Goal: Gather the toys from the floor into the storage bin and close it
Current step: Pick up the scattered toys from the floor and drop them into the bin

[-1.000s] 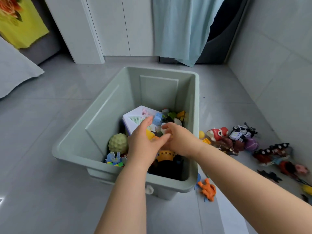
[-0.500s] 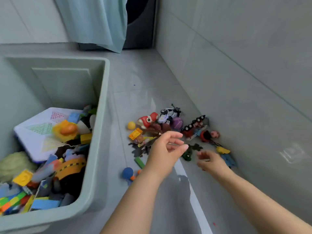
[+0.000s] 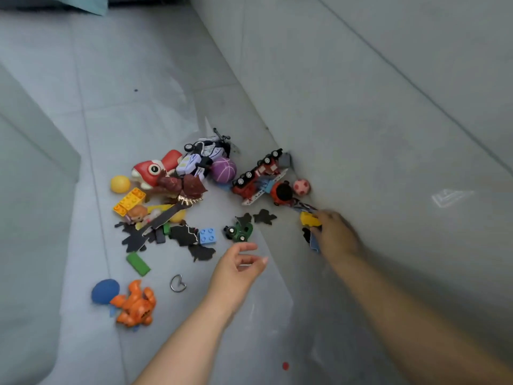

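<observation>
The right hand [image 3: 334, 233] pinches a yellow block [image 3: 309, 219] on the floor [image 3: 138, 79] beside the wall [image 3: 388, 107]; the left hand [image 3: 238, 266] hovers spread and empty near the green car [image 3: 240, 232]. A loose pinch could drop the block, or knuckles could scrape the wall. The red fire truck [image 3: 259, 176] lies tipped, its long axis running diagonally, upper end at the wall.

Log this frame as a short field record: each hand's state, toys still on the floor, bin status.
left hand: open, empty, hovering near the green toy car
right hand: at the wall base, fingers on a yellow piece; grasp unclear
toys on floor: many, including red fish, purple ball, orange crab, blue brick
storage bin: only its outer wall shows at left; lid not seen
</observation>
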